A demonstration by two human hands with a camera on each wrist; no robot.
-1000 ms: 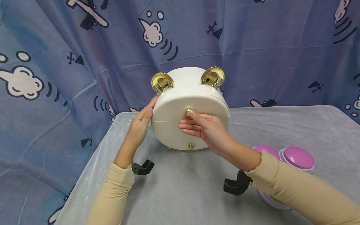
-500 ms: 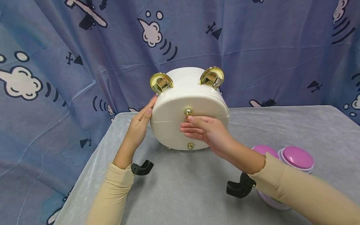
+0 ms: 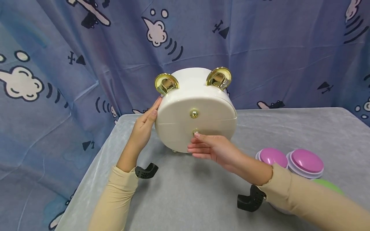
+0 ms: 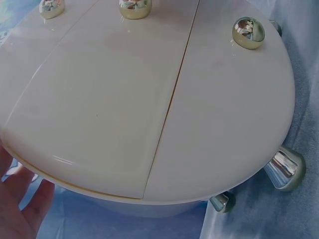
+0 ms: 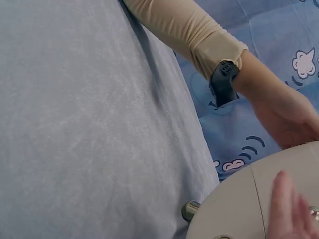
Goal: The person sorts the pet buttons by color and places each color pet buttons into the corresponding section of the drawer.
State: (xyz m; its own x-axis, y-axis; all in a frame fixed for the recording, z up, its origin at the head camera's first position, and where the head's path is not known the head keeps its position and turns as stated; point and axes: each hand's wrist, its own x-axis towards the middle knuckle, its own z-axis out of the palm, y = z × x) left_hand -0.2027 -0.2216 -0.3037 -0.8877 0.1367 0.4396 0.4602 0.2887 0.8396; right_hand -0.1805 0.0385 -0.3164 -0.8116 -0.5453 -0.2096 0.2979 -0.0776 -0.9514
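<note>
A glossy white rounded box (image 3: 170, 134) with gold ears (image 3: 166, 84), gold knobs and short feet stands on the table. My left hand (image 3: 144, 123) rests against its left side with fingers extended; the left wrist view shows some of these fingers (image 4: 37, 204) at the rim. In front of the box, my right hand (image 3: 212, 147) has extended fingers, its thumb tip overlapping the middle knob (image 3: 195, 131); the left wrist view shows no finger on that middle knob (image 4: 135, 7). The upper knob (image 3: 194, 113) is uncovered. The right hand hides the lowest knob in the head view, while the left wrist view shows this lowest knob (image 4: 248, 33).
Pink-topped round objects (image 3: 307, 161) and a green-topped one (image 3: 328, 185) sit on the right, partly behind the right sleeve. A grey cloth (image 3: 185, 199) covers the table. A blue printed curtain (image 3: 254, 57) hangs behind and on the left.
My right hand has moved down the box front, from the upper knob to the middle knob. The left hand keeps its place on the box's side. The box has not visibly moved.
</note>
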